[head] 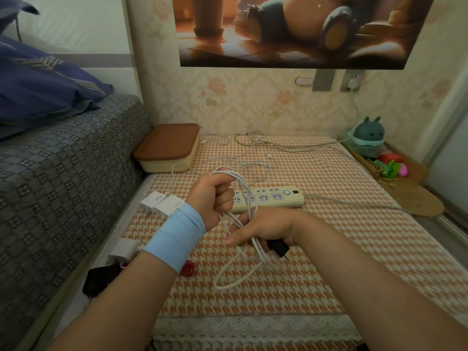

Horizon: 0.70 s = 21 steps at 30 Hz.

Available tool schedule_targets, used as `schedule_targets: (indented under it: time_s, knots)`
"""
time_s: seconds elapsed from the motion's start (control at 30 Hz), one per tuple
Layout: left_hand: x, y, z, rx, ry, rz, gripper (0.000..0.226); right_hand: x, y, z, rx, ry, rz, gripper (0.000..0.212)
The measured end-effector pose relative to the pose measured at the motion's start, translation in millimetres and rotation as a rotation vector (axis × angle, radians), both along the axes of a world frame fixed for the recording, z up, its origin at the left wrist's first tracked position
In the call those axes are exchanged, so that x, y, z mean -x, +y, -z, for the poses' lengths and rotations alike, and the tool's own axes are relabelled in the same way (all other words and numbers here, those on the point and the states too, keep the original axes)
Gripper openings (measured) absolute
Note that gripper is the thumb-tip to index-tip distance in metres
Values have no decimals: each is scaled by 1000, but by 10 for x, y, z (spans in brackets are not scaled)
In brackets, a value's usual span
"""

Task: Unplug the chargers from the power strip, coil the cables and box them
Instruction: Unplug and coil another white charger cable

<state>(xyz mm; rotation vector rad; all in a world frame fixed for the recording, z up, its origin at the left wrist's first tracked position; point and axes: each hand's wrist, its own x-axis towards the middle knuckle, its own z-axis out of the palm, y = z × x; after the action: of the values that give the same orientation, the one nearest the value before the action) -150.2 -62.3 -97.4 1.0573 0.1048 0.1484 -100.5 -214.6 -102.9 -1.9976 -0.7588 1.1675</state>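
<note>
My left hand, with a light blue wristband, grips loops of a white cable above the table. My right hand holds a black charger and pinches the same cable, whose loose loop hangs down onto the cloth. The cream power strip lies just behind both hands with nothing plugged into its visible sockets. Two white chargers lie at the table's left edge, another white charger and a black one nearer me. A cream box with a brown lid stands closed at the back left.
More white cables sprawl across the checked tablecloth at the back. A small red object lies under my left wrist. A bed with a patterned cover borders the left. Toys and a wall socket are at the right.
</note>
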Motion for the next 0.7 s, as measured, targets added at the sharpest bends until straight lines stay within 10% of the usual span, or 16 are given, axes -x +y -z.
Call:
schedule_targets:
  time_s: [0.27, 0.7]
  knots:
    - [74, 39, -69, -400, -49, -37, 27, -82, -45, -52, 96, -34, -181, 15]
    - [-14, -259, 160, -122, 270, 22, 32, -160, -191, 60, -224, 17, 208, 27]
